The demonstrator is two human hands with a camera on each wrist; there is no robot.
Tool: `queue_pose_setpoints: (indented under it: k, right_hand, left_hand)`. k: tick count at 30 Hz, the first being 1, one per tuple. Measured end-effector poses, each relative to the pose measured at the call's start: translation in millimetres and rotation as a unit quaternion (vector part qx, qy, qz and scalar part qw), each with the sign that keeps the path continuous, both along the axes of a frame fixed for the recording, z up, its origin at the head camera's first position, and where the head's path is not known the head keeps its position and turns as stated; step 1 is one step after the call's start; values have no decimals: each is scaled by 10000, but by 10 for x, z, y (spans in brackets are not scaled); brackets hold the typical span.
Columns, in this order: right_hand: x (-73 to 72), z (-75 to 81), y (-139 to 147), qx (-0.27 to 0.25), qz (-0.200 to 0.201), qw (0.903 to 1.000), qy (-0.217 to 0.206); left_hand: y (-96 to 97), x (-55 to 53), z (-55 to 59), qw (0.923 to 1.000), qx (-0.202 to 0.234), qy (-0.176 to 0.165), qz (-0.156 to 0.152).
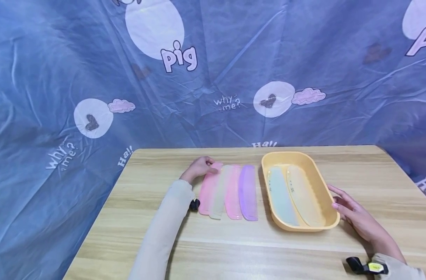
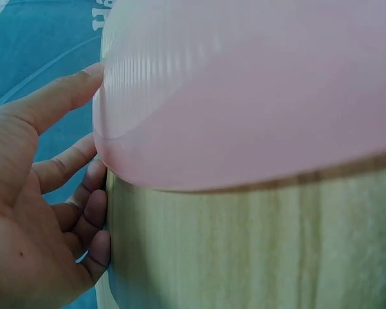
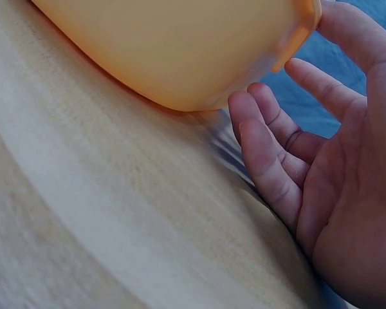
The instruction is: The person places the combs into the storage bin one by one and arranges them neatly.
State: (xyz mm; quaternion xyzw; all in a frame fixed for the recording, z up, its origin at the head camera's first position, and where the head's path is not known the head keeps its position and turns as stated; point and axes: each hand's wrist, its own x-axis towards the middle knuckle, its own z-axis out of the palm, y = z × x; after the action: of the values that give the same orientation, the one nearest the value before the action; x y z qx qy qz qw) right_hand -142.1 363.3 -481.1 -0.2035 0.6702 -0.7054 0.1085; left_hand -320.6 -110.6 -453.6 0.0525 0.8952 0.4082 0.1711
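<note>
Far-left pink comb [image 1: 208, 190]: flat on the table, first of a row of four, left of the tray. Left hand [image 1: 200, 166] at its far end, thumb and forefinger pinching the rounded corner; other fingers loosely bent beside it. That corner has nothing to its left, which probably makes it the easy place to grasp. Comb lies mostly nearer the person than the fingers, and well apart from the right hand, with the rest of the row and the tray between.

Next rightward: pale comb [image 1: 220, 192], close against it, overlap hard to tell; then second pink comb [image 1: 232, 196]; then purple comb [image 1: 246, 190]. All lengthwise away from the person, backs left, teeth right; ordered, it seems, so each can be reached singly.

Yellow tray [image 1: 286, 157] right of the row. Inside, side by side, bluish comb [image 1: 282, 194] and cream comb [image 1: 302, 194], laid the same way. Right hand [image 1: 356, 219] pinches the tray's right rim, thumb above, forefinger beneath, lower fingers bent outside; presumably to steady it.

Beyond: wood-grain table [image 1: 227, 256], printed blue cloth [image 1: 213, 128] behind.
</note>
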Motion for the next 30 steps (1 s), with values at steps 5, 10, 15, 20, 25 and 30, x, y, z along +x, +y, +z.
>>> queue_pose_setpoints:
  k: [5, 10, 15, 20, 25, 30]
  right_hand:
    - [-2, 1, -6, 30, -52, 10000, 36]
    - [11, -7, 2, 48, -66, 10000, 28]
    - [7, 3, 3, 40, -75, 10000, 25]
    - [14, 13, 5, -89, -57, 9999, 32]
    - [18, 9, 13, -136, -29, 9999, 35]
    - [18, 7, 25, -111, -60, 9999, 40]
  left_hand:
    - [7, 22, 29, 9998, 159, -42, 118]
    - [27, 29, 48, 9997, 169, -64, 173]
    - [25, 27, 56, 9997, 8, -1, 263]
    - [9, 35, 76, 9992, -332, 88, 217]
    - [-11, 44, 80, 9991, -373, 132, 153]
    - [-21, 53, 47, 9998, 176, 0, 109]
